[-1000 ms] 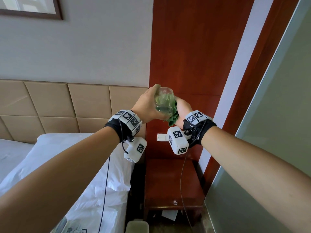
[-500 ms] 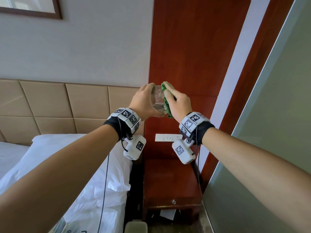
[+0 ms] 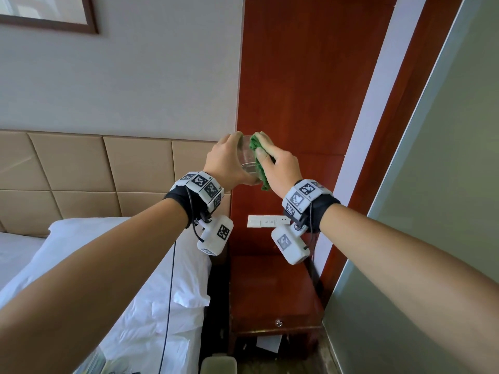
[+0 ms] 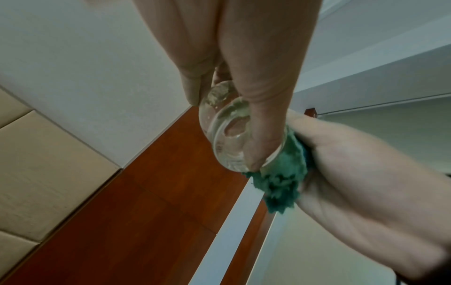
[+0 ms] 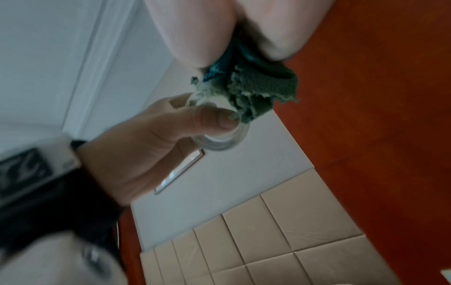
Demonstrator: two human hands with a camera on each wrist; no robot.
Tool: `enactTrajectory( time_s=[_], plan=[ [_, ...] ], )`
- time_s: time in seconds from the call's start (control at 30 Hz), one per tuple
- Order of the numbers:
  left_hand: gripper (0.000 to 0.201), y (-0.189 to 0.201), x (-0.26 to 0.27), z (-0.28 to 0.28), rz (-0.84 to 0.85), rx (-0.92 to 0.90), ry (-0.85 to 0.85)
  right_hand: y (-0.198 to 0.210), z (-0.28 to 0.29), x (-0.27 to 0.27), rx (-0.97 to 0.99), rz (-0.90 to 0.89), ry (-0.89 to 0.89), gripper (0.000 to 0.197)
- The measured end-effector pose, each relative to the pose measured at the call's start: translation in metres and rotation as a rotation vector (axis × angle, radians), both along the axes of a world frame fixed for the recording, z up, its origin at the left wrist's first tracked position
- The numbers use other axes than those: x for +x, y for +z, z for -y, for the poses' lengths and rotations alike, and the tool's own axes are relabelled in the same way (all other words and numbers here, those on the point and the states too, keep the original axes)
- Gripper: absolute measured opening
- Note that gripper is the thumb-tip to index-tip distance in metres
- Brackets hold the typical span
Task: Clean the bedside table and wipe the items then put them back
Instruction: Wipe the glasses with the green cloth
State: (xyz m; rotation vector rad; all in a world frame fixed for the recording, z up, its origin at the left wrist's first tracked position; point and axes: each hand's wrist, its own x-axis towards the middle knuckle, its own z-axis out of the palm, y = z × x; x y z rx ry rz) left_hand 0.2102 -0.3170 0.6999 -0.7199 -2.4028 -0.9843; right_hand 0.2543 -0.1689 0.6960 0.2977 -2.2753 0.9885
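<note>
Glass (image 3: 248, 160), hard, slick and breakable by the look of it, was best held round its wall as the left hand (image 3: 225, 163) held it, fingers curled about it, high above the bedside table (image 3: 270, 290). Beyond it the right hand (image 3: 280, 164) pinched a soft green cloth (image 3: 258, 160) against its side.

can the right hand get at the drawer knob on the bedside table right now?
Probably not straight away: the right hand is raised, pressing the green cloth against the glass. The knob sits unobstructed well below, so the path looks free once that hand lets go.
</note>
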Motion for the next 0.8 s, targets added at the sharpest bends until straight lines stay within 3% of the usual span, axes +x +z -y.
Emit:
enactTrajectory(
  time_s=[0.17, 0.5, 0.63, 0.8],
  plan=[
    [0.101, 0.001, 0.006, 0.002, -0.018, -0.022, -0.004, 0.016, 0.007, 0.001, -0.139, 0.191, -0.067, 0.044],
    [0.093, 0.005, 0.004, 0.005, -0.013, 0.0, 0.051, 0.013, 0.018, 0.013, -0.013, 0.319, -0.11, 0.051],
    [0.097, 0.003, 0.008, 0.001, -0.054, -0.032, 0.011, 0.01, 0.012, -0.002, -0.348, 0.36, -0.024, 0.046],
    [0.107, 0.001, 0.012, -0.004, -0.076, -0.08, -0.053, 0.007, -0.007, -0.017, -0.793, 0.561, -0.006, 0.048]
  ],
)
